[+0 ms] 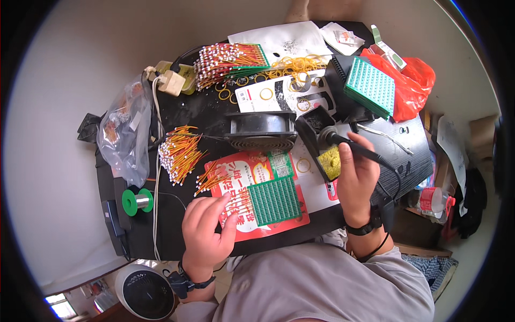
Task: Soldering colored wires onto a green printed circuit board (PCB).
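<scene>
My right hand (355,180) is closed round the black handle of a soldering iron (370,155). The iron's front end points left, into a black stand (309,140) with a yellow sponge (329,162); its tip is hard to make out. My left hand (206,231) hovers at the near left of a green circuit board panel (276,202), thumb and forefinger apart, nothing visible between them. Orange and red wires stick out along the panel's left edge. The panel lies on a red and white printed sheet (279,231). A smaller green board (281,164) touches its far side.
A black fan (262,129) stands behind the panel. Loose orange wires (182,155) and a green solder spool (137,202) lie left. Wired boards (230,61), rubber bands (300,65), stacked green boards (370,87) and a red bag (416,86) are at the back. A white cable (156,209) crosses the left side.
</scene>
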`<state>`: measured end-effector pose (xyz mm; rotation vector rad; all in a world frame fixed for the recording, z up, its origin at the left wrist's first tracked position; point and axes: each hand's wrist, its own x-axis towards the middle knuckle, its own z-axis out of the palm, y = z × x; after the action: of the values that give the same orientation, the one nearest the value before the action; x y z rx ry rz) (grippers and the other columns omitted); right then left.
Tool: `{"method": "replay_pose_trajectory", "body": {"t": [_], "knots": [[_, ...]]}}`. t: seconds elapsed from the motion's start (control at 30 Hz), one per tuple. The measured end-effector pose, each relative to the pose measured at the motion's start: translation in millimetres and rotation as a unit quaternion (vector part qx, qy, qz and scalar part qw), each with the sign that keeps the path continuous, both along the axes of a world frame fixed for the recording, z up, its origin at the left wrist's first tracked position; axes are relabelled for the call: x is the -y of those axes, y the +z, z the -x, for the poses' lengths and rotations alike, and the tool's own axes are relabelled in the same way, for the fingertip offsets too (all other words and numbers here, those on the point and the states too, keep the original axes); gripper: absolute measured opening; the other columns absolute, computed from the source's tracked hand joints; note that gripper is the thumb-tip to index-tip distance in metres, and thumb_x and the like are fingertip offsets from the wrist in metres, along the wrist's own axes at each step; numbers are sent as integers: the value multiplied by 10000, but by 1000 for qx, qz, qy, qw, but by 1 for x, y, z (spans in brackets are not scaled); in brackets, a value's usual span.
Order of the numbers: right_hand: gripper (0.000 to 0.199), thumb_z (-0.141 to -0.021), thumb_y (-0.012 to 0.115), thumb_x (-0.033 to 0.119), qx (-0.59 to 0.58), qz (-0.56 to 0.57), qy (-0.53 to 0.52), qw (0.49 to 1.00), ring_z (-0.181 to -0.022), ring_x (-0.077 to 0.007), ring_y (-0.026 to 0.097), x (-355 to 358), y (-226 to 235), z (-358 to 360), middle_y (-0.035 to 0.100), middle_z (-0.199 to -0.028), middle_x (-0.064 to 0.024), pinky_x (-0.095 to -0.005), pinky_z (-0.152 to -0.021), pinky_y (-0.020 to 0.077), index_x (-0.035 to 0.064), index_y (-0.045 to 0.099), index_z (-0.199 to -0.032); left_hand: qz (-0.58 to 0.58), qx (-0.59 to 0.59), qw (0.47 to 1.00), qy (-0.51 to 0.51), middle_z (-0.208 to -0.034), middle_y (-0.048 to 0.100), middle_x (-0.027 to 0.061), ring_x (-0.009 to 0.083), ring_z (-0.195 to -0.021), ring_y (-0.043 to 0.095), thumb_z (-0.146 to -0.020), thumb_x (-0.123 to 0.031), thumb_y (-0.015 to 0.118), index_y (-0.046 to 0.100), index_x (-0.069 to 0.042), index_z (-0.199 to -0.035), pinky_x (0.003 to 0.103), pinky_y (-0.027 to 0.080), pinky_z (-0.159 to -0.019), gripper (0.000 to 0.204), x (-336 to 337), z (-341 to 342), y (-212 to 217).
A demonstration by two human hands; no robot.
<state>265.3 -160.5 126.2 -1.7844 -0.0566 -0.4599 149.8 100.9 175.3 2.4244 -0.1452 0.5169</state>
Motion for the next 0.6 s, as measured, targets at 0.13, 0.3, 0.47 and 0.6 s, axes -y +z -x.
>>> {"method": "replay_pose_trajectory", "body": {"t": [0.13, 0.3, 0.47, 0.6], "knots": [[220, -1019, 570, 122, -65, -30, 45, 996, -734, -77, 612, 11, 12, -2, 679, -859, -65, -210, -651, 457, -28, 593, -1179, -58, -97, 985, -127, -1101, 643, 138, 346, -1031, 595, -649, -160, 833, 657, -14, -1145, 456, 482, -885, 546, -11, -8, -22], [172, -1025, 544, 145, 1, -86, -3, 996, -640, -79, 521, 32, 28, 17, 610, -799, -46, -218, -583, 391, 4, 561, -1122, -102, -139, 970, -174, -1322, 540, 150, 348, -1191, 505, -621, -394, 866, 638, -65, -1233, 486, 393, -998, 731, -10, -8, -45], [198, -946, 634, 101, 211, 19, 10, 977, -689, -133, 464, 35, 27, 25, 543, -881, -85, -246, -601, 384, 4, 544, -1094, -115, -133, 970, -167, -1331, 543, 144, 334, -1199, 494, -656, -431, 842, 626, -77, -1265, 490, 360, -999, 737, -11, -5, -58], [348, -810, 730, 18, 277, 304, 86, 907, -720, -285, 589, 31, 24, 7, 598, -859, -157, -377, -650, 490, -40, 608, -1131, -106, -109, 977, -149, -1288, 562, 143, 346, -1162, 514, -611, -414, 862, 633, -68, -1233, 496, 378, -988, 748, -7, -5, -64]]}}
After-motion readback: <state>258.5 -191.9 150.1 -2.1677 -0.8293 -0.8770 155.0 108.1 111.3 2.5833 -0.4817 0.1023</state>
